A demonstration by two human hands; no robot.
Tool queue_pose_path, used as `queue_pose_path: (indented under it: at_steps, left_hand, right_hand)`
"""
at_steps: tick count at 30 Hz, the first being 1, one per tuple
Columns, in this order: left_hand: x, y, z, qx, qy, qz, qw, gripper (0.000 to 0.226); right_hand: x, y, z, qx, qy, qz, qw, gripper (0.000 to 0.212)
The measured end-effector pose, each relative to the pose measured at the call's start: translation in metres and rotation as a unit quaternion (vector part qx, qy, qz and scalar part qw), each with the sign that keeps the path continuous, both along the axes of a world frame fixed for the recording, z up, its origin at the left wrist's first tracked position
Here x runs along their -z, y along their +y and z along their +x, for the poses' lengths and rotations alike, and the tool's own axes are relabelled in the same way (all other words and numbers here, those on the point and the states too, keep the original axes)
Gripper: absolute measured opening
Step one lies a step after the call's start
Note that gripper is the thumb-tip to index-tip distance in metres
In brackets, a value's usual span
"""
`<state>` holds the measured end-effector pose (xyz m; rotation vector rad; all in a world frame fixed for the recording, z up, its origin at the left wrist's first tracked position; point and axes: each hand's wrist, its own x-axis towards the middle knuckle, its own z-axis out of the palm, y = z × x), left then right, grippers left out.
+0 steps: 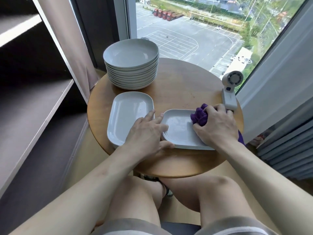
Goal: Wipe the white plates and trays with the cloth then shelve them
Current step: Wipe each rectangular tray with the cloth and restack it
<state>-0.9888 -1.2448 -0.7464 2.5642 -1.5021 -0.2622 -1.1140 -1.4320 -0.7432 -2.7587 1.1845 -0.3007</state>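
On the table (186, 82), tray (179, 131) crosswise.

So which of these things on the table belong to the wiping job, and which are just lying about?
Job: purple cloth in the right hand; tray under the cloth, left hand resting on its edge; second tray; stack of plates; shelves.
Lying about: small white fan; curtain.
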Motion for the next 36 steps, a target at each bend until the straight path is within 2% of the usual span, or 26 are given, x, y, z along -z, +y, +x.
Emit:
queue_pose_path:
  at_steps: [10, 17, 19, 23, 27, 30, 36]
  left_hand:
    - [0.005, 0.002, 0.0, 0.0, -0.007, -0.018, 1.0, 0.066]
    - [0.006, 0.002, -0.001, 0.003, -0.028, -0.011, 1.0, 0.063]
    - [0.005, 0.002, -0.002, 0.003, -0.034, -0.008, 0.999, 0.065]
    - [0.005, 0.003, -0.001, 0.001, -0.037, -0.017, 0.999, 0.067]
    - [0.004, 0.004, -0.002, -0.004, -0.007, -0.039, 0.999, 0.065]
    - [0.0, 0.004, -0.002, -0.028, 0.056, -0.087, 0.994, 0.067]
    - [-0.001, 0.004, -0.003, -0.089, 0.13, -0.174, 0.972, 0.077]
  right_hand:
    - [0.001, 0.027, 0.013, -0.02, -0.008, 0.033, 0.999, 0.053]
    - [-0.005, 0.045, -0.003, -0.154, -0.009, 0.074, 0.985, 0.045]
    - [-0.009, 0.04, -0.014, -0.153, -0.019, 0.097, 0.983, 0.045]
    - [-0.014, 0.017, -0.038, -0.091, -0.036, 0.098, 0.99, 0.044]
    - [-0.013, 0.005, -0.056, -0.069, -0.048, 0.089, 0.993, 0.056]
    - [-0.008, 0.004, -0.06, -0.085, -0.07, 0.118, 0.987, 0.064]
    - [-0.004, -0.005, -0.051, -0.106, -0.077, 0.127, 0.983, 0.057]
